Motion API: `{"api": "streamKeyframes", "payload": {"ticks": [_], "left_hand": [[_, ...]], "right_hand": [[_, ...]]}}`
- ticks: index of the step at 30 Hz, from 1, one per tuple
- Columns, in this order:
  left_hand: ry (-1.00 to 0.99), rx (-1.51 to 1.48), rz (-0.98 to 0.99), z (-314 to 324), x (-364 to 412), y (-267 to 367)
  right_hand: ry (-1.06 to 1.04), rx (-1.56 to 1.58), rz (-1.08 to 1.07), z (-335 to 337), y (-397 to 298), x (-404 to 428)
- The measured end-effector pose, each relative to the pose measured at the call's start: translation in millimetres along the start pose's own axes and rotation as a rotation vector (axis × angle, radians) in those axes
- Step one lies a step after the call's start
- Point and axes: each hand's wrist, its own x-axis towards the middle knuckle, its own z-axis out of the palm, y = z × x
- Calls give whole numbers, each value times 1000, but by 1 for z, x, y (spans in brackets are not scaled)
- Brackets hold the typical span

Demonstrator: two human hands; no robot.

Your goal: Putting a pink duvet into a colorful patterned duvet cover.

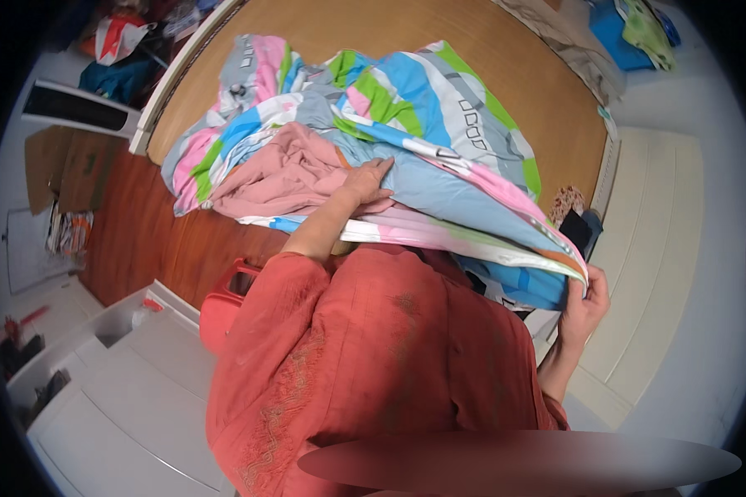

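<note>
A duvet cover [410, 93] patterned in blue, green, pink, white and grey lies rumpled on the bed surface. Its long opening faces my body and shows a pale blue inside [447, 186]. Bunched pink bedding [280, 164] lies in the left part of that opening. My left hand [370, 181] rests between the opening's edges, fingers apart, where the pink bedding meets the pale blue inside. At the far right, my right hand [587, 304] pinches the corner of the opening, keeping the edges stretched towards it.
The tan bed surface [373, 25] extends behind the cover. A red plastic stool [221, 317] stands left of my body on the wooden floor [137, 230]. A cardboard box [87, 168] is farther left. Cream panelled furniture [649, 248] stands right, a white panelled surface [137, 397] lower left.
</note>
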Motion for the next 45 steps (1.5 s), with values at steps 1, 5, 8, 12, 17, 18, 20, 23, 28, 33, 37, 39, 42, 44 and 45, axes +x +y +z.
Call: {"api": "streamKeyframes", "payload": {"ticks": [1,5,8,12,17,18,20,23,28,33,37,39,42,44,45], "left_hand": [[-9,-3,12,1,5,-4],[-342,43,59,-8,24,-32],[-166,126,37,-29,14,-66],[-21,-60,-118,-61,16,-42],[-687,-312,132,-33,14,69],[-675,-270,148,-21,18,78],[-102,-283,234,-6,33,77],[103,-491,21,-14,74,13],[111,-263,144,-54,102,41],[155,-86,172,-22,74,93],[285,-148,99,-26,82,96],[92,-198,158,-32,84,85],[0,-237,300,-30,68,89],[-9,-364,360,-27,51,98],[5,-424,343,-24,43,102]], "right_hand": [[18,48,-1,2,-2,2],[-49,71,-18,-3,12,8],[-70,89,-15,-3,23,12],[-47,142,54,5,19,23],[-102,191,-22,16,2,31],[-103,190,-10,16,-4,30],[-98,201,11,15,-8,28],[-131,271,13,27,-4,30],[-118,231,-2,23,-5,28],[-126,230,37,20,-11,25],[-127,219,13,19,-10,22],[-111,239,9,19,-8,22],[-119,203,34,13,-1,20],[-120,218,32,13,1,19],[-124,232,30,13,1,19]]}}
